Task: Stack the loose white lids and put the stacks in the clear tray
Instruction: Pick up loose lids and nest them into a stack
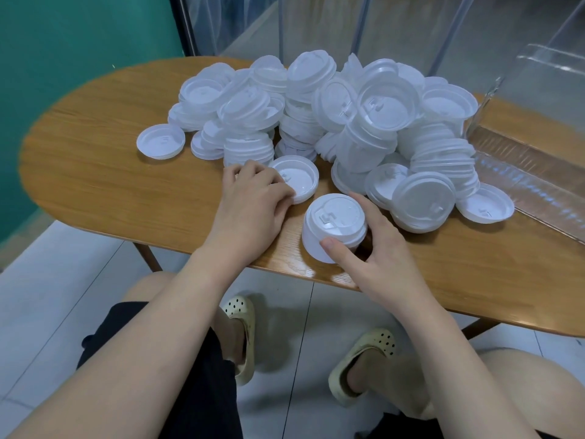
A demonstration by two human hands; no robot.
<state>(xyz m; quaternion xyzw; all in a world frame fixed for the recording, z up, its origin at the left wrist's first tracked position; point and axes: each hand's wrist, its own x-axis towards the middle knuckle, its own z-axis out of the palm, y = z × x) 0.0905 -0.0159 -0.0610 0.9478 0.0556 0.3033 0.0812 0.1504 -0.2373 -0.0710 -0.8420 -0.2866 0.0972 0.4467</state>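
Closest to the viewer are a seated person's bare knees, dark shorts and two pale yellow perforated clogs point(364, 362) on a grey tiled floor. Above them, both forearms reach onto an oval wooden table point(95, 160). The right hand point(376, 245) grasps a short stack of white lids point(332, 226) near the table's front edge, thumb pressed on its near side and fingers curled round the far side. The left hand point(253, 198) lies over the rim of a single upturned lid point(296, 179) just beside that stack, its fingers curled on the rim (whether it has actually gripped the lid is hard to tell). Behind the hands sprawls a large heap of loose lids point(332, 122), some nested in leaning columns, most jumbled. The clear tray point(519, 172) sits at the right end of the table and appears to hold no lids. The job looks barely begun: one small stack in hand, nearly everything left to gather. Lids spilled against the tray's near side may hamper placing stacks there.
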